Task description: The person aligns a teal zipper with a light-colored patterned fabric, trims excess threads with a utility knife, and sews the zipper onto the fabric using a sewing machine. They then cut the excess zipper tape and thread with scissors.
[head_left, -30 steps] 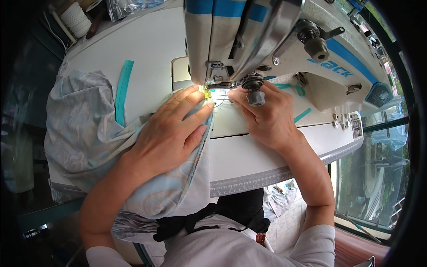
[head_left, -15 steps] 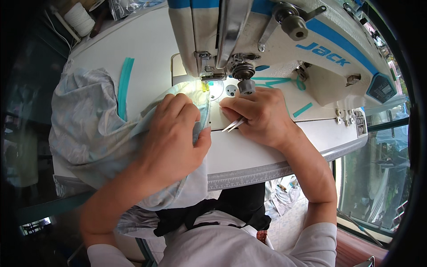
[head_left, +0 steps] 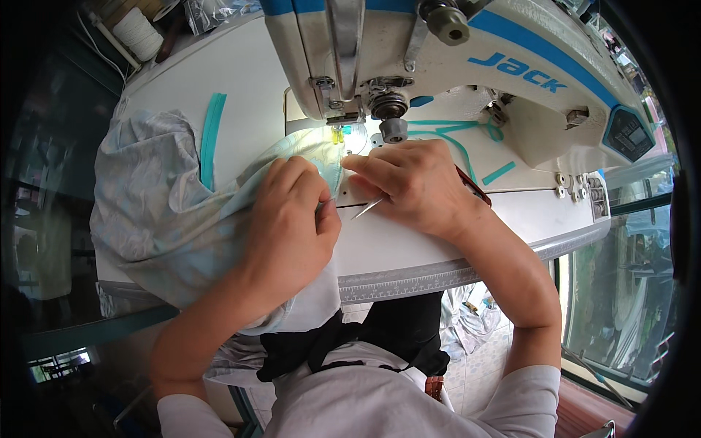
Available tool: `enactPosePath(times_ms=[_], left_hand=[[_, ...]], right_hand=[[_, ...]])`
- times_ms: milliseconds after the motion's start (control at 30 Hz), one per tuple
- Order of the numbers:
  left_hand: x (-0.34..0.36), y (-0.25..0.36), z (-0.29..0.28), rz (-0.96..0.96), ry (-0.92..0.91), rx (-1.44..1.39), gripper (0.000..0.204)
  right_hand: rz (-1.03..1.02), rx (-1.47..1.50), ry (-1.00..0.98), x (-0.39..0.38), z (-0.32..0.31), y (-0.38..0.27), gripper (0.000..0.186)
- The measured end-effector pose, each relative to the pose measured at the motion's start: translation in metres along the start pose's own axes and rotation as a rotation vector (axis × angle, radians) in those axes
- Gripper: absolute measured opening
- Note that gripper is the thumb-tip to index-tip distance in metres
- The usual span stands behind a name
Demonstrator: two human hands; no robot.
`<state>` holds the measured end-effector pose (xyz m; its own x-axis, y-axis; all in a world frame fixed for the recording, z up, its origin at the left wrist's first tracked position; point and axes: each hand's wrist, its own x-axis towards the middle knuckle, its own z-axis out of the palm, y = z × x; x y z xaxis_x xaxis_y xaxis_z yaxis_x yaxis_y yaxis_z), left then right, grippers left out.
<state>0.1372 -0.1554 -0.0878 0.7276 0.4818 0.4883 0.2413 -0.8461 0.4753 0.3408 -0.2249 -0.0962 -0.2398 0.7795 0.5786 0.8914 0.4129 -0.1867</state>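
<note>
My left hand [head_left: 288, 219] is curled closed on pale blue patterned fabric [head_left: 146, 212], pinching its edge just below the lit yellow presser foot [head_left: 337, 135] of a white-and-blue sewing machine [head_left: 540, 128]. Its thumb rests against the index finger. My right hand [head_left: 409, 186] is closed around thin metal tweezers [head_left: 364, 209], their tips pointing down and left, while its index fingertip reaches the fabric edge beside the needle area. Whether that fingertip touches the fabric I cannot tell. A teal zipper-like strip [head_left: 213, 139] lies on the table left of my left hand, partly against the fabric.
Loose teal strips [head_left: 499, 172] lie behind my right hand on the machine bed. A white cord spool [head_left: 137, 35] stands at the back left. Small bobbins [head_left: 562, 181] sit at the right. A ruler strip [head_left: 394, 281] runs along the table's front edge; glass panes [head_left: 621, 292] are beyond.
My left fingers, earlier spread on the fabric, have curled and drawn back from the foot. My right hand has come down, then leftward toward the fabric, with the tweezers now showing. The fabric has shifted slightly.
</note>
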Motion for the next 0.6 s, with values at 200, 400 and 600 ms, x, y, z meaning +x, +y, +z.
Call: enactPosePath(times_ms=[200,400,600], left_hand=[[0.003,0.001,-0.002,-0.03,0.012,-0.043,0.021],[0.003,-0.001,0.001,0.028,0.032,-0.021,0.024],[0.024,-0.014,0.014,0.16,0.077,0.357,0.038]], right_hand=[[-0.023,-0.016,-0.004,0.001,0.002,0.0,0.033],[-0.066,-0.026,0.035,0.003,0.006,0.002,0.031],[-0.038,0.041,0.055,0.006,0.001,0.001,0.032]])
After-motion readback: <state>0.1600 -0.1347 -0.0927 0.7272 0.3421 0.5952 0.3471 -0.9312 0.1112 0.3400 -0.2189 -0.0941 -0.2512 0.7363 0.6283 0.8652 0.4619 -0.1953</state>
